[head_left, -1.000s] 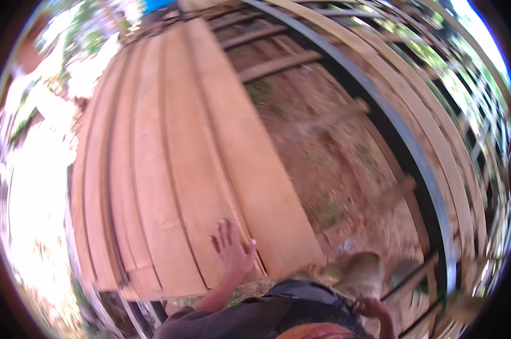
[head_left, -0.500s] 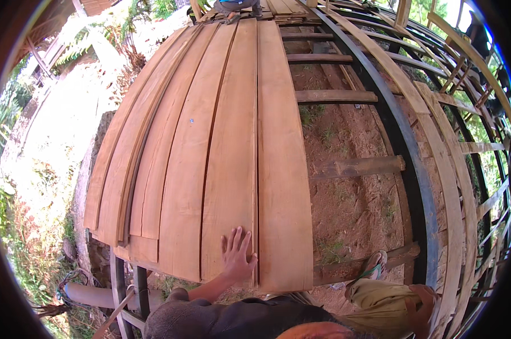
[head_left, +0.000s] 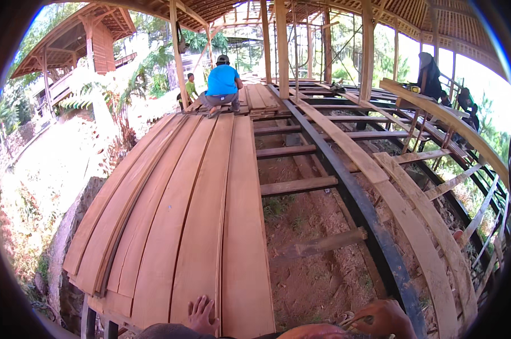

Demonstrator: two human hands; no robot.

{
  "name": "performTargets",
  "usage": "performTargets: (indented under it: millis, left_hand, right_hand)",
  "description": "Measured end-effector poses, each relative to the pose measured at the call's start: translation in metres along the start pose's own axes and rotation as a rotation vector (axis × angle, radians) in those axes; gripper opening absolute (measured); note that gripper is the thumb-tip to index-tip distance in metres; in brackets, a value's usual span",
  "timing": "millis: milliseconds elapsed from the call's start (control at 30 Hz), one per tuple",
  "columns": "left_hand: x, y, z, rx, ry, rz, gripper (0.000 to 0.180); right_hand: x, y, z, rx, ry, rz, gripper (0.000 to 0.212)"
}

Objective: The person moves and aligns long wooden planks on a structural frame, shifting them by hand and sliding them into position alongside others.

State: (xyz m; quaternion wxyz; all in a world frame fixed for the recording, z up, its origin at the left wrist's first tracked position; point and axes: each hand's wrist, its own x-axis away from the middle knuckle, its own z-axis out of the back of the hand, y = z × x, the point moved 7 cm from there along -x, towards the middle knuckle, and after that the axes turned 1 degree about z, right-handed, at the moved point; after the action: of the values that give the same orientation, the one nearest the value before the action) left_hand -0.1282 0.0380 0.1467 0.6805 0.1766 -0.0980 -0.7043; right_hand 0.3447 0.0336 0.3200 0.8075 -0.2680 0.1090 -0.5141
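My left hand (head_left: 203, 315) lies flat on a long reddish-brown plank (head_left: 199, 254), its fingers spread, close to the plank's near end. A narrow gap and a thin raised edge run just right of it, beside another wide plank (head_left: 245, 237). My right hand (head_left: 386, 317) is low at the right, over the open framing and near the dark beam. Its fingers are curled inward; what lies in them, if anything, I cannot make out. Several planks lie side by side, some overlapping at the left.
A dark metal beam (head_left: 374, 220) runs away from me, with wooden cross-pieces (head_left: 300, 186) over bare soil. Loose boards (head_left: 413, 237) lie right of it. Ahead, a person in a blue shirt (head_left: 223, 82) crouches on the planks. Posts (head_left: 281, 45) hold up the roof.
My view has tilted up, bringing the crouching person, posts and roof into sight. My left hand stays flat on the planks. My right hand shows more fully, at the lower right.
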Motion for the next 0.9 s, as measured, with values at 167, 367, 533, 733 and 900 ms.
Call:
performTargets:
  millis: [167,367,533,733,900]
  left_hand:
    - [0.011,-0.054,-0.047,-0.156,0.011,-0.047,0.084]
    - [0.014,-0.052,-0.044,-0.160,0.007,-0.032,0.083]
    - [0.014,-0.047,-0.043,-0.166,0.039,-0.031,0.084]
    - [0.013,-0.038,-0.039,-0.174,0.061,-0.028,0.082]
    - [0.008,-0.032,-0.031,-0.138,0.027,-0.041,0.081]
  right_hand:
    - [-0.022,0.011,0.006,0.073,-0.078,-0.036,0.029]
    - [-0.047,0.023,0.015,0.043,-0.146,-0.065,0.033]
    - [-0.057,0.039,0.014,-0.016,-0.162,-0.034,0.033]
    - [-0.050,0.031,0.024,-0.014,-0.162,-0.040,0.031]
    - [-0.036,0.029,0.026,-0.062,-0.110,0.016,0.029]
